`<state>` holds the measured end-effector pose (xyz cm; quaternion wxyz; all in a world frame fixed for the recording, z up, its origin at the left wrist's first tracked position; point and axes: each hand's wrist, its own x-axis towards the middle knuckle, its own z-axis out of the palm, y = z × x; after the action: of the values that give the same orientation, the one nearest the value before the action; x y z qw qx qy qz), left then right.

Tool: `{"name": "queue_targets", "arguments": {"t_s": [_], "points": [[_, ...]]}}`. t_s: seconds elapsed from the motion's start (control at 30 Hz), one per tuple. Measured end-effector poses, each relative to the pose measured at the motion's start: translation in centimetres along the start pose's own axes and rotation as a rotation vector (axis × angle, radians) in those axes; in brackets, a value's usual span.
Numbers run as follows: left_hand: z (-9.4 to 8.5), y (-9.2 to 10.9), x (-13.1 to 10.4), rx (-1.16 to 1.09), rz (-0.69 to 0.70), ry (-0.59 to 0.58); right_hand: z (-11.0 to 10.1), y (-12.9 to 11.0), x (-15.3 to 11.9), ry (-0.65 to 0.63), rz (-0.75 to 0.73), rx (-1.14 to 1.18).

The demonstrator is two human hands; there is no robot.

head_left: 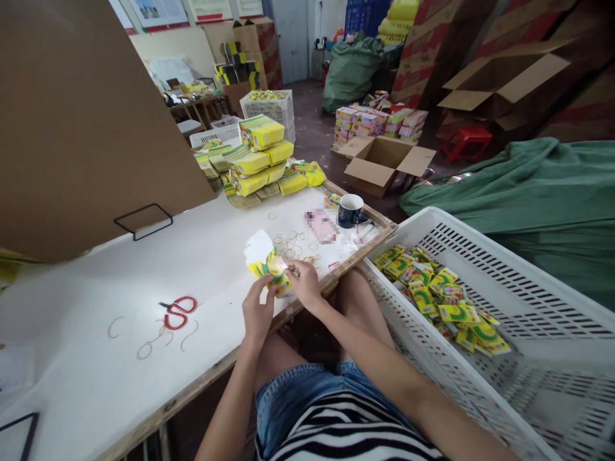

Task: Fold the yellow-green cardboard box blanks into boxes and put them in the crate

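Observation:
Close to the table's front edge, both my hands are on a small yellow-and-green printed carton (260,267) whose white flap stands up at the far side. My left hand (258,310) grips its near left side between thumb and fingers. On the right side, my right hand (304,283) pinches the carton's edge, fingertips close together. Whether anything small sits between those fingertips is too fine to make out. Loose rubber bands (291,245) lie on the white table (216,256) just beyond the carton.
Red-handled scissors (180,312) lie to the left. Stacked yellow cartons (259,160) stand at the back, a dark mug (350,211) at the right corner. A white crate (480,256) with small yellow packets (432,288) is at my right. A large cardboard sheet (96,128) rises at left.

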<state>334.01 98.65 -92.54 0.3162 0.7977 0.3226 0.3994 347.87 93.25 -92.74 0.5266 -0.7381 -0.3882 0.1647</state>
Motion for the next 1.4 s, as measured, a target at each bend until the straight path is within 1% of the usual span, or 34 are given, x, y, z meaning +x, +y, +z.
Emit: {"name": "queue_targets", "arguments": {"t_s": [0.07, 0.1, 0.13, 0.2, 0.27, 0.33, 0.4, 0.43, 0.57, 0.67, 0.77, 0.87, 0.97, 1.07, 1.13, 1.23, 1.33, 1.4], "points": [[0.1, 0.9, 0.0, -0.206, -0.112, 0.168, -1.3, 0.2, -0.7, 0.008, 0.022, 0.064], [0.2, 1.4, 0.1, -0.357, -0.193, 0.198, -2.1, 0.3, -1.0, 0.014, 0.032, 0.101], [0.5, 1.8, 0.3, -0.516, -0.278, 0.172, -2.8, 0.3, -1.5, 0.02, 0.048, 0.159], [1.1, 2.5, 0.5, -0.756, -0.406, 0.022, -4.3, 0.4, -2.4, 0.021, 0.098, 0.332], [2.0, 3.2, 0.5, -0.893, -0.471, -0.142, -5.6, 0.3, -3.3, 0.006, 0.167, 0.527], [3.0, 4.0, 0.3, -0.984, -0.485, -0.285, -6.8, 0.1, -4.2, -0.017, 0.214, 0.631], [3.8, 4.8, 0.0, -1.073, -0.488, -0.412, -7.8, -0.2, -4.9, -0.026, 0.235, 0.652], [4.1, 5.3, -0.1, -1.099, -0.481, -0.45, -8.3, -0.3, -5.2, -0.024, 0.244, 0.649], [4.8, 6.5, -0.5, -1.08, -0.434, -0.501, -9.7, -0.4, -6.1, 0.005, 0.291, 0.604], [5.1, 6.6, -0.7, -1.062, -0.427, -0.512, -10.1, -0.4, -6.6, -0.002, 0.291, 0.578], [5.6, 6.2, -1.1, -1.017, -0.483, -0.432, -10.1, -0.3, -6.9, -0.025, 0.272, 0.542], [6.3, 6.0, -1.4, -0.957, -0.52, -0.349, -9.7, 0.1, -7.1, 0.016, 0.241, 0.468], [6.6, 6.5, -1.6, -0.904, -0.498, -0.32, -9.5, 0.7, -7.2, 0.093, 0.226, 0.41], [6.2, 7.5, -1.5, -0.807, -0.437, -0.314, -9.9, 0.8, -7.2, 0.133, 0.18, 0.348], [5.6, 8.0, -1.4, -0.792, -0.403, -0.38, -10.7, 0.6, -7.1, 0.099, 0.116, 0.327], [4.8, 8.2, -1.0, -0.835, -0.373, -0.536, -12.0, 0.2, -6.8, -0.021, 0.025, 0.374], [4.1, 8.2, -0.6, -0.913, -0.372, -0.67, -13.3, -0.1, -6.5, -0.157, 0.003, 0.437], [3.8, 8.4, -0.5, -0.97, -0.383, -0.733, -13.9, -0.1, -6.3, -0.216, 0.01, 0.437]]}}
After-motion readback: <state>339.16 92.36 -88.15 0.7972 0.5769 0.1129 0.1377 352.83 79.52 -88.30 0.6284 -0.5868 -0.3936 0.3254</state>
